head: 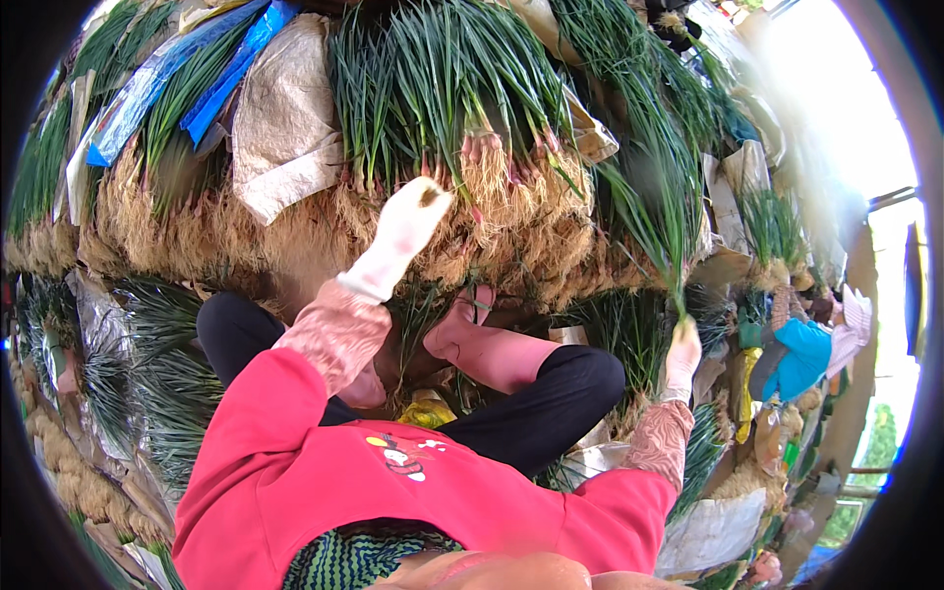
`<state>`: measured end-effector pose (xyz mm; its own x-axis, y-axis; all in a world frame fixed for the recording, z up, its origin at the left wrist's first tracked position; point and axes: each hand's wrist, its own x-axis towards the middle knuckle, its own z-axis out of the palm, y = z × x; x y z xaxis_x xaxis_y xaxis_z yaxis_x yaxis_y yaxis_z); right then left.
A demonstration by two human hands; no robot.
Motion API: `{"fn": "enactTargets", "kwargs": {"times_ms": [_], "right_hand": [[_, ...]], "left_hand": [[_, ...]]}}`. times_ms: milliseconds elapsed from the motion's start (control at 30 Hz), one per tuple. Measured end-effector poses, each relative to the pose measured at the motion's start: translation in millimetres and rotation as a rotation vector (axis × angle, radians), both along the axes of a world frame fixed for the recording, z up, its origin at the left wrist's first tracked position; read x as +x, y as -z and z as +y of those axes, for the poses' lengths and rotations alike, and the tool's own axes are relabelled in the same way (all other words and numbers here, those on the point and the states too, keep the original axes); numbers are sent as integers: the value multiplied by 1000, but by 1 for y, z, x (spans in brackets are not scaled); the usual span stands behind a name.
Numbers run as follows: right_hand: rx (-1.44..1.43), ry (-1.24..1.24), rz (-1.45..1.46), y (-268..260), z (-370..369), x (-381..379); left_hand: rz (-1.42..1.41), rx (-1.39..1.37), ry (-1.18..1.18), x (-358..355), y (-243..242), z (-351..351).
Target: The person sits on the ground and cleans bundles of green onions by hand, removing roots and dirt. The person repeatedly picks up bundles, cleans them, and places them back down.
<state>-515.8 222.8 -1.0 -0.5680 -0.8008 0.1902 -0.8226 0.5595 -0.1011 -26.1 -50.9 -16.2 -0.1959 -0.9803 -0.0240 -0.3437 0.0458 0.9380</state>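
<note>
My left hand, in a pale glove, is raised with curled fingers in front of the roots of piled green-leaved bulb plants; whether it holds anything is hard to tell. Out to the right, my right hand grips a bunch of long green leaves by one end, and the leaves spread up and away from it. Reddish bulbs with tan, stringy roots face me along the near edge of the pile, between my two hands.
A beige woven sack and blue plastic strips lie over the pile at the left. My bent legs are close below it. More plant bundles lie at the left. A person in a blue top sits at the far right.
</note>
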Motion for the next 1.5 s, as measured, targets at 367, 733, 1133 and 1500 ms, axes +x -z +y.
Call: {"fn": "enactTargets", "kwargs": {"times_ms": [367,733,1133,1500], "right_hand": [[-126,-653,-1213,-51,-159,263],[211,-770,-674,-42,-205,369],[-220,-327,-2514,37,-197,425],[83,-595,-2235,5,-193,405]], "left_hand": [[624,392,-49,19,-2,36],[516,359,121,44,-4,45],[945,692,52,80,6,83],[1605,955,550,108,17,114]]}}
